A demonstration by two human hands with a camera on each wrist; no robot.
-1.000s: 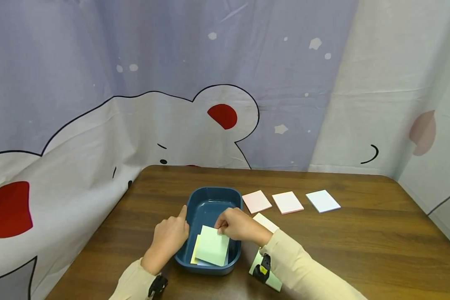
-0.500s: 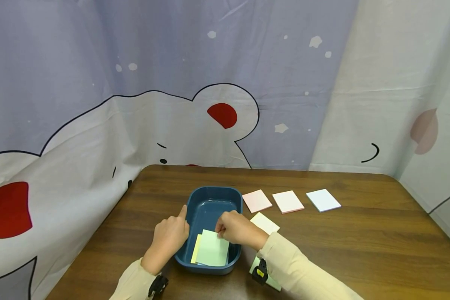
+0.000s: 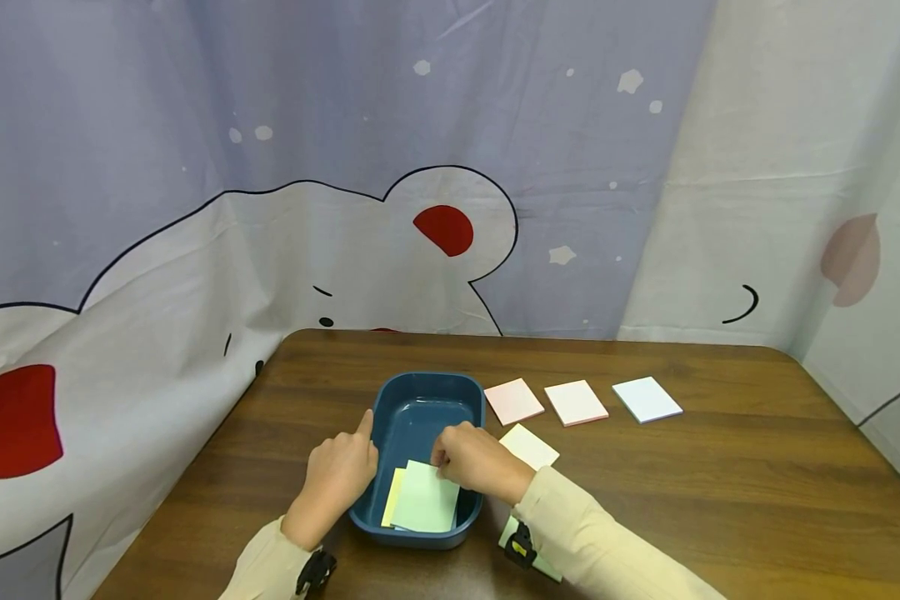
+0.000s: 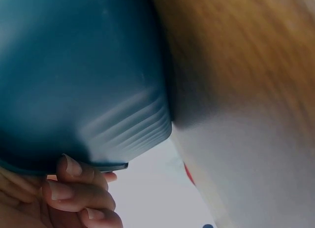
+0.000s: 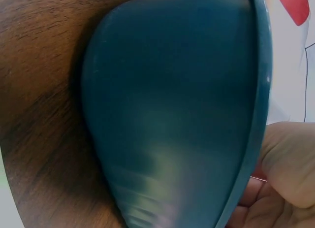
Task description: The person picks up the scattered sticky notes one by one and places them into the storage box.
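Observation:
In the head view my right hand (image 3: 472,457) pinches the upper right corner of a light green sticky note pad (image 3: 427,500), inside the blue plastic bin (image 3: 416,540). Beneath that pad a yellow sticky note pad (image 3: 392,497) shows at its left, with a sliver of pale blue below. My left hand (image 3: 341,468) holds the bin's left rim, its index finger stretched along it. The left wrist view shows curled fingers (image 4: 81,191) against the bin's outer wall (image 4: 78,70). In the right wrist view, the bin wall (image 5: 172,100) hides most of the right fingers.
Right of the bin, pink (image 3: 513,402), pinkish-white (image 3: 576,403) and pale blue (image 3: 647,400) note pads lie on the wooden table (image 3: 690,500). A cream pad (image 3: 528,446) and a green pad (image 3: 547,567) lie partly under the right arm. A patterned curtain (image 3: 570,167) hangs behind.
The green pad has tilted down and straightened over the yellow one, covering most of the pale blue. My right hand has shifted slightly down. The left hand has stayed in place.

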